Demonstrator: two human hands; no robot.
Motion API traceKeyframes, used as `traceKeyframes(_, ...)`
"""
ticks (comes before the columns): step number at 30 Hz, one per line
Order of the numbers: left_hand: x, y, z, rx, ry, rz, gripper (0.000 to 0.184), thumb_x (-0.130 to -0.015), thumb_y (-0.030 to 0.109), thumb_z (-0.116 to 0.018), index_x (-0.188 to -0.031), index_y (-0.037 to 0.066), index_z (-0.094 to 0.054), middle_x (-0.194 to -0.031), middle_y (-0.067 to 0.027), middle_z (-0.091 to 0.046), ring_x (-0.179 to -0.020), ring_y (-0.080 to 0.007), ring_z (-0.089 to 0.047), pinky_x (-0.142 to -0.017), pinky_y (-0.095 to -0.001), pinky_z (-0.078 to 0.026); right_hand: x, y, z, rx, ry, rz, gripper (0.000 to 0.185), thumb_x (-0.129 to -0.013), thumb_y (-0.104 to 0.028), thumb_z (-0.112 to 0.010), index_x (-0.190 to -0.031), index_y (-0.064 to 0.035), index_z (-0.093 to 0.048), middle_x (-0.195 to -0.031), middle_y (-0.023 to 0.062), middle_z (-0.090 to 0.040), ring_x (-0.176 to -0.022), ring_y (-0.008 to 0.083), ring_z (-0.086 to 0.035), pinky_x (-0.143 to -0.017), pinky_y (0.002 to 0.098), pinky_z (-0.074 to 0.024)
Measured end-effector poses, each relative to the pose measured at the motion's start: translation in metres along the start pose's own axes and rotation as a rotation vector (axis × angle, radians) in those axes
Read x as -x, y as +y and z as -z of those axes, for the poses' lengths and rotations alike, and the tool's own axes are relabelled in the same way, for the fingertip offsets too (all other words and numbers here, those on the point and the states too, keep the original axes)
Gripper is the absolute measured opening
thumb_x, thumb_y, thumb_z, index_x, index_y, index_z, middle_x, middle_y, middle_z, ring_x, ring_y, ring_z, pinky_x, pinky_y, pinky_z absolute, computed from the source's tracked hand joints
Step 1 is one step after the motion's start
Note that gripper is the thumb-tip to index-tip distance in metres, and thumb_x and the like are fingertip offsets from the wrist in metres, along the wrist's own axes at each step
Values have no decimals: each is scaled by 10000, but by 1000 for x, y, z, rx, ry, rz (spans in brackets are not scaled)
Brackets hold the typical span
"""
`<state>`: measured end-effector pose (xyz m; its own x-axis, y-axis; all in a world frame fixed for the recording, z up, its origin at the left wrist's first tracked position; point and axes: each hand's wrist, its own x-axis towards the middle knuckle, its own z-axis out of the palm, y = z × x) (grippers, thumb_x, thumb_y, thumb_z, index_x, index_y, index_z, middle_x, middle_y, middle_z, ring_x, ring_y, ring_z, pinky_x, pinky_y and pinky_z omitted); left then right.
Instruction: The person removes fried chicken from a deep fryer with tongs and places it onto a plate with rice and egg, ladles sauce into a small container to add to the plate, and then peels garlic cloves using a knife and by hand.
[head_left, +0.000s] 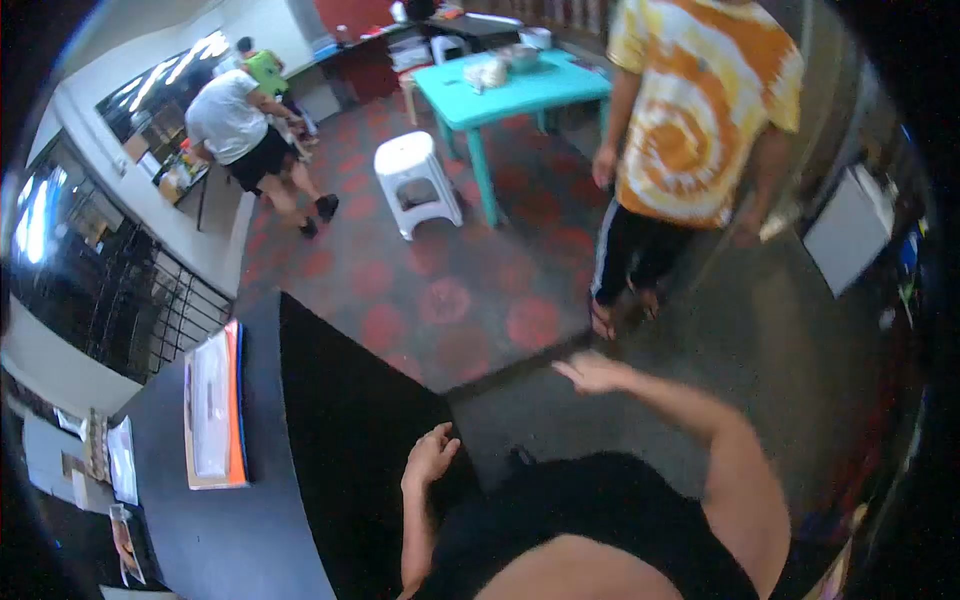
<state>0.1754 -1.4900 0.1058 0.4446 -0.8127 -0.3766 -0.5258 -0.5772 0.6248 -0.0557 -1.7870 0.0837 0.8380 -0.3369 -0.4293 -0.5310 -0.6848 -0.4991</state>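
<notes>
My left hand (430,456) is beside the black side panel (350,430) of a dark counter, its fingers loosely bent and apart. Nothing shows in it, and I cannot tell whether it touches the panel. Out in front over the floor, my right hand (595,373) has a finger stretched out, with nothing seen in it. On the counter top (260,540) lies a stack of folders (214,410), with orange and blue edges and a clear cover on top.
A person in a tie-dye shirt (690,120) stands ahead on the right. A white plastic stool (408,160) stands near a turquoise table (520,95) bearing several items. Farther left, a person in a white shirt (230,120) bends over near another in green (264,72).
</notes>
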Motion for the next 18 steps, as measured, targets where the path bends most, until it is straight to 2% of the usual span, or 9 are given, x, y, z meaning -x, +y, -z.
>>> traceKeyframes(2, -48, 1, 28, 13, 51, -4, 461, -843, 285, -589, -1220, 29, -518, -991, -173, -644, -957, -313, -610, -816, -381, -472, -14, 69, -27, -290, -157, -270, 799, -930, -563, -89, -1018, 5, -644, -955, 204, -651, -986, 353, -573, -976, 441, -354)
traceKeyframes(3, -68, -1, 42, 9, 58, 1, 465, -841, 290, -589, -1220, 29, -517, -979, -171, -648, -947, -309, -614, -814, -379, -472, -19, 98, -59, -565, 6, -394, 790, -929, -572, -170, -898, 36, -674, -865, 185, -642, -924, 329, -559, -902, 420, -394)
traceKeyframes(5, -120, 1, 60, 105, -52, -12, 483, -847, 315, -580, -1238, 40, -510, -907, -157, -664, -903, -282, -633, -797, -361, -480, -41, 144, -104, -645, 146, -693, 695, -920, -520, -270, -900, 63, -647, -805, 187, -636, -827, 304, -600, -788, 414, -453)
traceKeyframes(7, -177, 13, 82, 58, -141, -77, 479, -861, 312, -573, -1246, 37, -502, -984, -168, -655, -923, -289, -631, -792, -368, -485, -59, 161, -118, -771, 226, -915, 549, -913, -419, -417, -864, 86, -628, -731, 185, -627, -682, 281, -633, -640, 407, -504)
traceKeyframes(9, -240, 23, 99, 156, -96, -156, 461, -873, 304, -565, -1250, 45, -502, -1028, -174, -643, -936, -297, -627, -802, -373, -483, -96, 226, -159, -769, 169, -975, 375, -855, -215, -566, -1002, 127, -525, -812, 251, -646, -620, 301, -667, -539, 405, -520)
traceKeyframes(11, -304, 25, 111, 265, -69, -189, 439, -884, 292, -556, -1251, 57, -505, -1063, -179, -632, -950, -306, -622, -812, -379, -480, -135, 228, -129, -797, 162, -1067, 302, -787, -86, -619, -1014, 79, -506, -824, 261, -640, -549, 304, -647, -509, 391, -519)
traceKeyframes(15, -439, -11, 111, 354, 2, -141, 416, -911, 278, -523, -1262, 57, -496, -1169, -164, -589, -1050, -273, -583, -866, -359, -461, -224, 212, -9, -614, 294, -841, 327, -789, -126, -631, -1055, 24, -513, -849, 238, -639, -679, 332, -649, -632, 428, -522)
traceKeyframes(17, -480, -57, 97, 157, 42, 13, 371, -869, 315, -531, -1144, 71, -581, -991, -196, -637, -884, -309, -621, -776, -388, -478, -286, 197, 59, -306, 400, -912, 343, -780, -139, -648, -1065, 5, -523, -897, 230, -634, -815, 357, -645, -718, 456, -511)
traceKeyframes(18, -491, -89, 95, 91, -83, 97, 342, -855, 297, -521, -1077, 50, -605, -941, -202, -639, -842, -310, -620, -750, -400, -477, -330, 209, 79, -305, 477, -849, 295, -807, -205, -609, -989, 24, -568, -899, 238, -631, -840, 369, -625, -751, 461, -492)
